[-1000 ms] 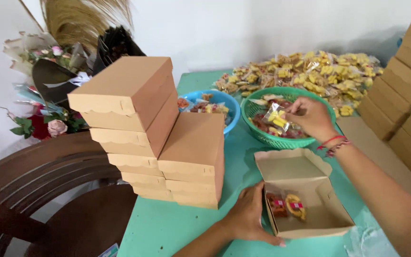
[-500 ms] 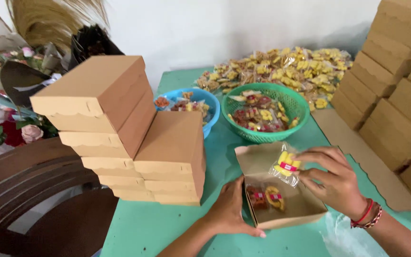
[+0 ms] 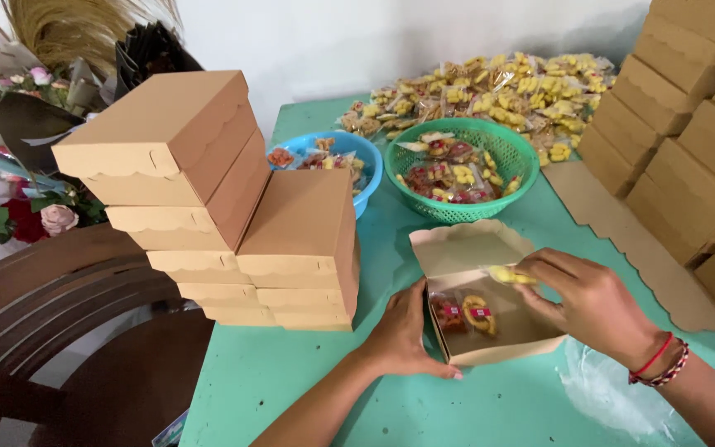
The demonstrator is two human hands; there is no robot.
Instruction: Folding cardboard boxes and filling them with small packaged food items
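Note:
An open brown cardboard box (image 3: pixel 467 252) sits on the green table with its lid flap raised. Two wrapped snacks (image 3: pixel 464 314) lie inside at its left. My right hand (image 3: pixel 583 300) holds a yellow wrapped snack (image 3: pixel 510 276) just over the box's right half. My left hand (image 3: pixel 405 334) rests against the box's left wall, steadying it.
Two stacks of closed brown boxes (image 3: pixel 233 207) stand left of the open box. A green basket (image 3: pixel 461 179) and a blue bowl (image 3: pixel 337 157) hold wrapped snacks; a big pile of packets (image 3: pixel 490 95) lies behind. More boxes (image 3: pixel 688 141) are stacked at right, flat cardboard (image 3: pixel 631 240) beside them. A wooden chair (image 3: pixel 76 331) is at left.
My right hand took a yellow wrapped snack from the green basket, carried it back, and has lowered it into the open box. My left hand stayed on the box.

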